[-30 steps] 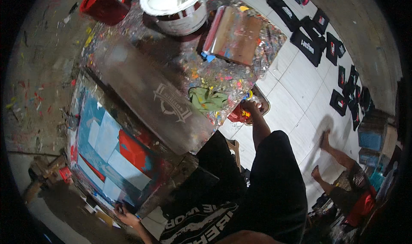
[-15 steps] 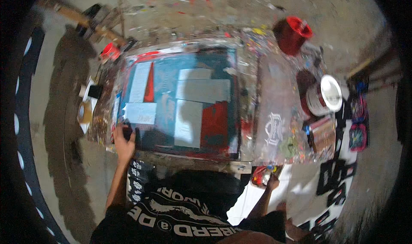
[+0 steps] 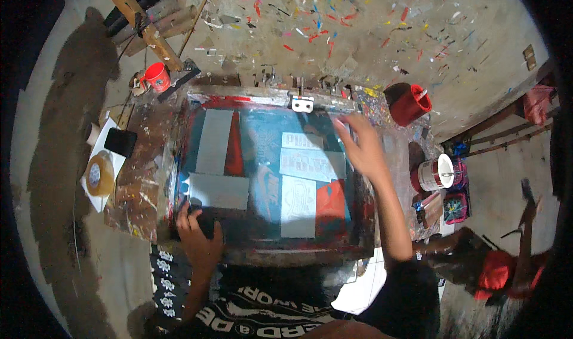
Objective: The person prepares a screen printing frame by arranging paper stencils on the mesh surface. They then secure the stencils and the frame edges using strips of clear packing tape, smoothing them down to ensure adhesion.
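Right hand, fingers spread and motion-blurred, hovers over the far right of the printing screen on the desk. Left hand rests curled on its near-left frame; what it grips is unclear.

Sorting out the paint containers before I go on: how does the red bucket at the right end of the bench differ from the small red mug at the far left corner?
The red bucket is larger and a darker red; the small red mug is smaller and brighter. The bucket has something pale resting across its rim; nothing shows on the mug's rim. The mug has a side handle; none shows on the bucket. Both stand upright with open tops.
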A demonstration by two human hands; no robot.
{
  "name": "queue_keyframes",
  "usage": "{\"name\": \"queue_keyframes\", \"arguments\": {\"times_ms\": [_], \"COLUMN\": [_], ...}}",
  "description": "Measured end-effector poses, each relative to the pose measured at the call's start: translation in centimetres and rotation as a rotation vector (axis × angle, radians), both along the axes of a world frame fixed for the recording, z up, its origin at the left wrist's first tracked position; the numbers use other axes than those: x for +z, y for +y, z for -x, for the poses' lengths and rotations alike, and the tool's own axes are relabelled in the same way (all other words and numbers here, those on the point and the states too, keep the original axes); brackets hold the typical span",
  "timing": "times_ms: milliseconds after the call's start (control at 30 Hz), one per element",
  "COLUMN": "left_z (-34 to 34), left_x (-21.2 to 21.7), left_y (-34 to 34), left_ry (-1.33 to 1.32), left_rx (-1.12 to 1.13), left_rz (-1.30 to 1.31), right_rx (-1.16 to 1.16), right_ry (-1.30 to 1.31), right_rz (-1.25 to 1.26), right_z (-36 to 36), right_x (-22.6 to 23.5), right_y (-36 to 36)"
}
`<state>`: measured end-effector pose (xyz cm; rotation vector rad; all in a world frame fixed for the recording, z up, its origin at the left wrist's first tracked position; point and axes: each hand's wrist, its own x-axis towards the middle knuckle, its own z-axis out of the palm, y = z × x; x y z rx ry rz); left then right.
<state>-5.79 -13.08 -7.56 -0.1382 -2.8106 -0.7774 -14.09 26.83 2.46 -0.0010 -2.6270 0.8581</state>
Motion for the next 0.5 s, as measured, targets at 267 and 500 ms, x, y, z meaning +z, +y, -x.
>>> {"name": "queue_keyframes", "arguments": {"times_ms": [267,500], "left_z": [1.4,1.6], "left_x": [0.6,1.2], "left_y": [0.1,0.0], "left_ry": [-0.088,-0.213], "left_rx": [0.04,0.037], "left_rz": [-0.123,-0.124], "right_rx": [0.049,0.122], "right_ry": [-0.367,-0.379], "right_rz": [-0.014,-0.221], "right_z": [24.1,24.3], "right_x": [-11.3,-11.6], "right_y": [8.4,8.0]}}
